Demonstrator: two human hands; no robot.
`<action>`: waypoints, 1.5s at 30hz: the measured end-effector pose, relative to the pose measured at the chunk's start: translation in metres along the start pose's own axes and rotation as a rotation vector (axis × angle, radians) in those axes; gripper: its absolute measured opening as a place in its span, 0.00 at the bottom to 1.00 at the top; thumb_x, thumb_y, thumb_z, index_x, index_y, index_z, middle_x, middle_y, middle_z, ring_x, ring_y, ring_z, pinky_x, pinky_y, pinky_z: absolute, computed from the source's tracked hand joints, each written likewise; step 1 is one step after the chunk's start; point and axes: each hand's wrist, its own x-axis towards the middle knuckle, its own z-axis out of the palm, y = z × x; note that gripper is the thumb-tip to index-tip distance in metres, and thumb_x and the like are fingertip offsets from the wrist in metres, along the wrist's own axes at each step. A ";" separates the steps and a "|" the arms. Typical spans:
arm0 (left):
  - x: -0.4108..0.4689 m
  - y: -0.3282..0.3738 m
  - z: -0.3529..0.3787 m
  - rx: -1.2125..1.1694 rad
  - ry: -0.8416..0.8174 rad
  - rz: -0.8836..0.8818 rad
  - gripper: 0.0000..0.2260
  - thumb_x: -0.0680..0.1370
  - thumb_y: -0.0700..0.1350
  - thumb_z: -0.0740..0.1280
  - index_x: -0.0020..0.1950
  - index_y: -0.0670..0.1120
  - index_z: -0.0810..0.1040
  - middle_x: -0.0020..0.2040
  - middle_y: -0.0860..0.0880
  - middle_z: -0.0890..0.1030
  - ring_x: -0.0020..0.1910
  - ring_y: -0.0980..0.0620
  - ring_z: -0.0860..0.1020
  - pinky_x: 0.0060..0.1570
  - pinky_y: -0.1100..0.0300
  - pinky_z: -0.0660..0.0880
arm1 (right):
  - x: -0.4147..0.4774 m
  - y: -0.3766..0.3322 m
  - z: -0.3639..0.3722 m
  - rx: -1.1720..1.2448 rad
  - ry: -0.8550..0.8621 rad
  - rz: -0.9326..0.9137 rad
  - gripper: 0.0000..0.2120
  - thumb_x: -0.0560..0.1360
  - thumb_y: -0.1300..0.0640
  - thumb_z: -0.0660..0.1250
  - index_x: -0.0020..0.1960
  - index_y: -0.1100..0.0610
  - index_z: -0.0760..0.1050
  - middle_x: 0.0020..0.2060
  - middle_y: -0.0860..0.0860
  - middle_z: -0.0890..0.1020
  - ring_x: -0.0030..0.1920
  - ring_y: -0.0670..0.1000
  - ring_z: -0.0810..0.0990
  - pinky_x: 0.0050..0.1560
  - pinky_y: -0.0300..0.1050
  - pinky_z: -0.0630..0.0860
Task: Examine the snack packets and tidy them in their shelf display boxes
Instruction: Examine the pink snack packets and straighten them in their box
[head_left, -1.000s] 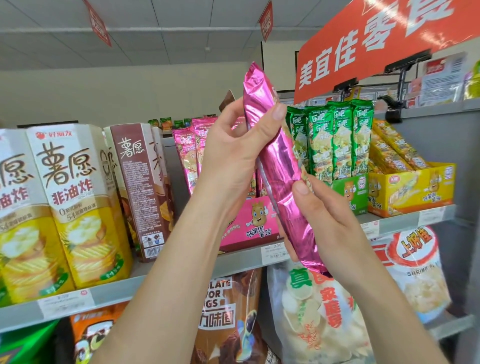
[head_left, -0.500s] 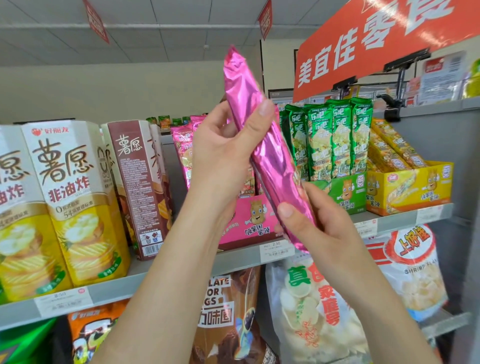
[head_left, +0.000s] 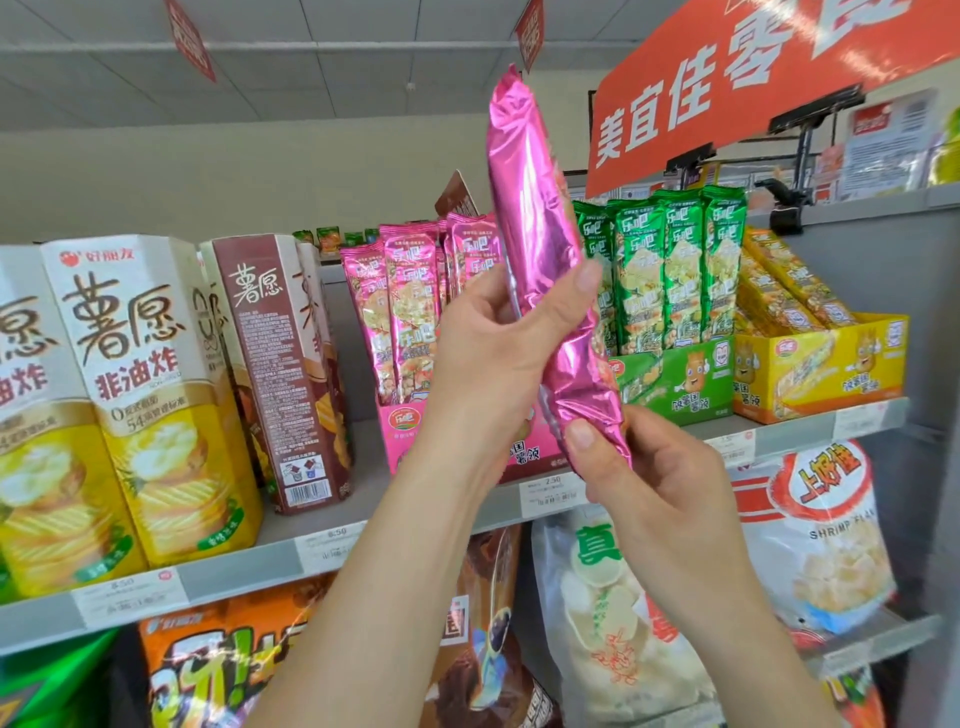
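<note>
The person holds one pink packet (head_left: 540, 249) up in front of the shelf, nearly upright and leaning a little to the left at the top. The left hand (head_left: 498, 353) is wrapped around its middle, thumb pressed across the foil; the right hand (head_left: 654, 478) pinches the lower end between thumb and fingers. This looks like the examining step: the plain back seam faces the camera, so the packet is being turned and looked over.

Next, by my guess, it goes back into the pink box (head_left: 410, 447) just behind the left hand, where other pink packets (head_left: 410, 312) stand upright. That calls for lowering it straight in, bottom end first.

Room is tight there. The green packets (head_left: 670, 270) stand close on the right and a brown carton (head_left: 280, 374) stands to the left, apart from the box by a narrow gap. Above the pink row the space is open, with the orange sign (head_left: 727, 93) off to the right.
</note>
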 end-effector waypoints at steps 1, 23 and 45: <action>-0.002 -0.002 0.001 0.001 -0.009 -0.018 0.03 0.69 0.47 0.75 0.42 0.50 0.84 0.35 0.54 0.82 0.32 0.56 0.78 0.33 0.61 0.76 | 0.000 0.000 0.000 0.019 0.003 0.000 0.13 0.72 0.39 0.66 0.46 0.47 0.81 0.31 0.42 0.79 0.31 0.39 0.73 0.32 0.32 0.70; -0.049 -0.023 0.006 0.988 0.039 0.340 0.10 0.70 0.57 0.71 0.37 0.60 0.70 0.34 0.59 0.69 0.34 0.62 0.68 0.34 0.71 0.63 | 0.029 -0.036 -0.017 -0.004 0.275 -0.124 0.11 0.69 0.51 0.74 0.50 0.45 0.79 0.42 0.49 0.85 0.40 0.55 0.84 0.42 0.54 0.82; -0.089 -0.036 -0.013 0.992 0.118 0.329 0.23 0.68 0.54 0.74 0.61 0.51 0.77 0.50 0.61 0.80 0.45 0.63 0.79 0.45 0.76 0.73 | 0.055 -0.024 -0.033 0.377 0.395 0.080 0.03 0.79 0.60 0.67 0.49 0.56 0.80 0.33 0.47 0.83 0.37 0.47 0.80 0.38 0.43 0.80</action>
